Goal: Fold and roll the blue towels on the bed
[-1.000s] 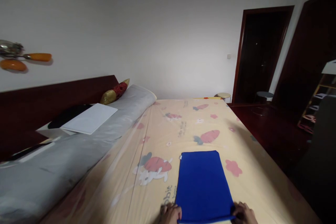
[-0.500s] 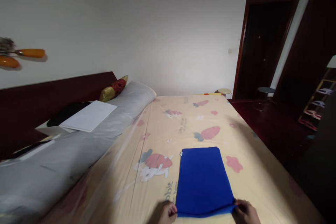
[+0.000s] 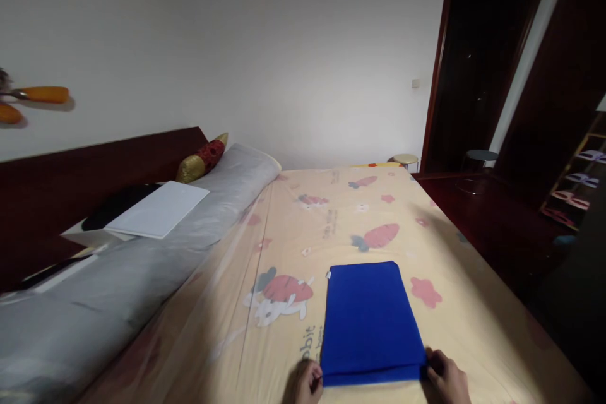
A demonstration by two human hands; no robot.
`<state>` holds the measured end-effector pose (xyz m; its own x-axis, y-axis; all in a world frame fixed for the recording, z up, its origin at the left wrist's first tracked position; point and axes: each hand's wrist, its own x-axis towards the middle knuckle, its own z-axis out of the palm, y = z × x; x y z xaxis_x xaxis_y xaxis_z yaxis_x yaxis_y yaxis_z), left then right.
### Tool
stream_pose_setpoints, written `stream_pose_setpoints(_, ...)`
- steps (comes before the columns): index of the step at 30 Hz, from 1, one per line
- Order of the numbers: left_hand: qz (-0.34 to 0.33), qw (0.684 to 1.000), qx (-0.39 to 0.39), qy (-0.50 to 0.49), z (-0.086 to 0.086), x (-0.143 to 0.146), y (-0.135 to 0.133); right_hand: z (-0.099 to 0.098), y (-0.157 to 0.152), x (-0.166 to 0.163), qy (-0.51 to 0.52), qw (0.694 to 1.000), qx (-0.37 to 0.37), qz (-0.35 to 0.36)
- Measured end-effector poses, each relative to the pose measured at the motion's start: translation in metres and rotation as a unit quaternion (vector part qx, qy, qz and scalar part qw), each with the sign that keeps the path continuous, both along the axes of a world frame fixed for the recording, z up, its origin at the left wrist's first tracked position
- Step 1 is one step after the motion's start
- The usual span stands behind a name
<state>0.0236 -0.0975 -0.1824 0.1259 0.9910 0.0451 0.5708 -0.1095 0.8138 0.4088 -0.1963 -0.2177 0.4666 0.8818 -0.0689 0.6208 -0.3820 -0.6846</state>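
Observation:
A blue cloth [image 3: 372, 315], folded into a rectangle with a small white tag at its far left corner, lies flat on the patterned bed sheet [image 3: 293, 240]. Along its near edge runs a narrow folded strip. My left hand [image 3: 308, 382] pinches the near left corner of the cloth with fingers closed. At the near right corner, my right hand [image 3: 447, 377] has its thumb and fingers closed on the edge. Some fingertips of both hands are hidden.
Left of the sheet runs a grey rolled bedding [image 3: 189, 252] with a white flat board [image 3: 161, 209] on it. A red and gold cushion [image 3: 203, 159] leans by the dark headboard [image 3: 118, 154]. Stools [image 3: 406, 159] stand beyond the bed, and a shoe rack [image 3: 575, 180] is at right.
The near edge of the cloth has been turned over into a flatter, neater strip. Both hands stay at its near corners. The view has shifted slightly.

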Motion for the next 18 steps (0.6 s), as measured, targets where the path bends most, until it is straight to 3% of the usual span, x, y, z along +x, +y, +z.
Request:
stream_pose_setpoints(6, 0.001, 0.997, 0.076, 0.013, -0.019, -0.005, 0.000, -0.006, -0.004, 0.003, 0.011, 1.000, 0.023, -0.006)
stream_pose_setpoints(11, -0.008, 0.998, 0.055, -0.008, -0.021, -0.009, 0.001, -0.005, -0.010, 0.008, 0.075, 0.995, 0.069, 0.008)
stream_pose_setpoints(18, -0.066, 0.997, 0.016, 0.034, -0.012, -0.015, -0.007, -0.004, -0.020, 0.019, 0.092, 0.986, 0.109, 0.085)
